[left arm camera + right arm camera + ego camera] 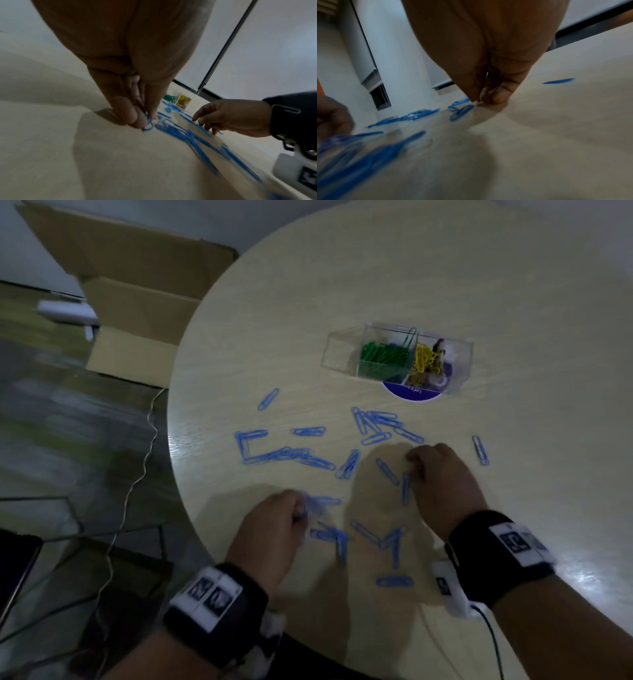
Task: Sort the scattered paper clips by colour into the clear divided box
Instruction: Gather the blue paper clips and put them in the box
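Observation:
Several blue paper clips (284, 455) lie scattered over the near half of the round table (445, 268). The clear divided box (337, 350) stands behind them, holding green clips (383, 354) and yellow clips (426, 359); its left compartment looks empty. My left hand (299, 508) pinches a blurred bunch of blue clips (147, 125) just off the tabletop. The right hand (416, 462) has its fingertips (498, 99) bunched together on the table beside a blue clip (406, 489). Whether anything sits between those fingertips is hidden.
A blue round disc (411, 394) lies under the box's front. One clip (480, 450) lies apart at the right. The table's left edge (171, 440) drops to the floor, where a cardboard box (137, 302) and a thin cable (137, 474) lie.

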The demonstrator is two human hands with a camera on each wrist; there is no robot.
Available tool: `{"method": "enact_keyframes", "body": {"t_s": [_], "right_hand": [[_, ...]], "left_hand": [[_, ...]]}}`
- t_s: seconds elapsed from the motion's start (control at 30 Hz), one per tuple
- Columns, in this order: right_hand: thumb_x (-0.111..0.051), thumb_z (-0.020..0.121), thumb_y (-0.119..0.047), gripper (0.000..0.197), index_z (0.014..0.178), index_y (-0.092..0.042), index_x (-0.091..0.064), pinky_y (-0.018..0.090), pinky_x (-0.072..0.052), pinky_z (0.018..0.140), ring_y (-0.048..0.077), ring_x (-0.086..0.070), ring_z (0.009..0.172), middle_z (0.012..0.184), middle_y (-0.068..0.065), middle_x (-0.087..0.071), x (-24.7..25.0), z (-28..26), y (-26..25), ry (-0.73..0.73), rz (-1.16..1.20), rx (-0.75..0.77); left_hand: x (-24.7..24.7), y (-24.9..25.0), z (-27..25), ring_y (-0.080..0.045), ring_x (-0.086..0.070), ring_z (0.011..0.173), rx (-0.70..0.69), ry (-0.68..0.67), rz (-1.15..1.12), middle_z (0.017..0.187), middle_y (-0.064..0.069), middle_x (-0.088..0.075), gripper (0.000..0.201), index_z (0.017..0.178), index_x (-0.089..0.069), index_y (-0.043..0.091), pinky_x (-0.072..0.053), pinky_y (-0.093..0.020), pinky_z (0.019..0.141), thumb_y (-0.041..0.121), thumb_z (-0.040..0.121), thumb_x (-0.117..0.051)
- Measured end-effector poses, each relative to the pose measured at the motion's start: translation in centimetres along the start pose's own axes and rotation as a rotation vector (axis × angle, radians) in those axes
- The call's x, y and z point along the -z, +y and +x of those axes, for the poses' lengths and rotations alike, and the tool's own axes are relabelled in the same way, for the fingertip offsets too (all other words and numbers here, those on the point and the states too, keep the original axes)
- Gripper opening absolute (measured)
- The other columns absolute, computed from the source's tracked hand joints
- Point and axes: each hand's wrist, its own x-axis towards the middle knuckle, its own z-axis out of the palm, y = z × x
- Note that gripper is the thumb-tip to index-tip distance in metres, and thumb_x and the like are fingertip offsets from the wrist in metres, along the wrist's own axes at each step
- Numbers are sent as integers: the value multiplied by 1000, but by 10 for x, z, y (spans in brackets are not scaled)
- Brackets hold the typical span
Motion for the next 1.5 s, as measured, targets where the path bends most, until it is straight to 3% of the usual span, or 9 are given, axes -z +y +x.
{"method": "enact_keyframes", "body": {"t_s": [0.13, 0.27, 0.43, 0.63, 0.8, 0.9, 1.0, 1.13, 1.5], "right_hand": [[-68, 76, -10, 24, 98, -20, -66, 32, -48, 74, 23, -61, 79, 89, 3, -58, 17, -20, -9, -26, 124, 89], [-63, 73, -38, 23, 95, -33, -58, 27, -48, 74, 12, -57, 82, 89, -13, -54, 10, -95, -10, -382, -28, 319], [-51, 77, -31, 4, 76, -27, -50, 24, -34, 67, 18, -58, 69, 77, -7, -53, -18, -103, -11, -335, -131, 412], [-65, 75, -14, 5, 75, -19, -63, 33, -40, 67, 31, -63, 70, 76, 7, -65, -13, -23, -13, -136, -182, 289], [-69, 81, -10, 16, 94, -18, -74, 19, -39, 71, 17, -63, 77, 92, 4, -71, 24, 23, -11, 70, 143, 91], [-69, 82, -18, 21, 102, -16, -70, 27, -47, 79, 27, -65, 82, 96, 10, -67, 49, 14, 31, 313, 123, -125], [-72, 76, -38, 46, 112, -11, -61, 45, -48, 91, 38, -56, 102, 102, 19, -62, 51, 3, 65, 210, 16, -422], [-81, 64, -28, 46, 104, -11, -64, 47, -50, 82, 40, -57, 90, 96, 18, -59, 26, 2, 52, 124, -57, -238], [-61, 79, -15, 26, 104, -18, -68, 34, -47, 81, 31, -63, 91, 102, 9, -65, 23, 49, -4, -10, 26, -110]], "left_hand": [[19, 14, 39, -14, -67, 74, -14, 102, -152, 91, 6, -70, 27, 111, -63, 26, -53, -31, 75, 18, 86, -67], [60, -24, 43, -17, -63, 78, 121, 345, -24, 95, 1, -65, 13, 99, -65, 25, -44, -25, 76, 20, 87, -67], [69, -49, 65, -32, -61, 88, 288, 239, 79, 109, -9, -51, 18, 105, -61, 20, -48, -37, 84, 27, 89, -59], [23, 5, 91, -35, -62, 90, -5, 145, 103, 104, -13, -55, 25, 108, -64, 13, -50, -44, 85, 8, 84, -59], [12, 40, 97, -26, -65, 90, -65, 70, -52, 102, -9, -66, 25, 111, -68, 16, -44, -25, 87, 12, 88, -60], [27, 34, 85, -22, -63, 83, -25, 133, 25, 90, 2, -63, 9, 95, -65, 26, -47, -29, 78, 28, 86, -64], [31, 27, 50, -19, -60, 73, 81, -37, 167, 74, 5, -59, 38, 80, -52, 26, -48, -33, 66, 62, 72, -63], [1, 32, 5, -17, -59, 77, -96, -292, 356, 81, 8, -52, 55, 84, -41, 31, -45, -35, 63, 77, 58, -58], [22, 27, 86, -16, -62, 82, -127, 52, -12, 98, 4, -56, 34, 99, -63, 24, -51, -37, 78, 7, 72, -75]]}}
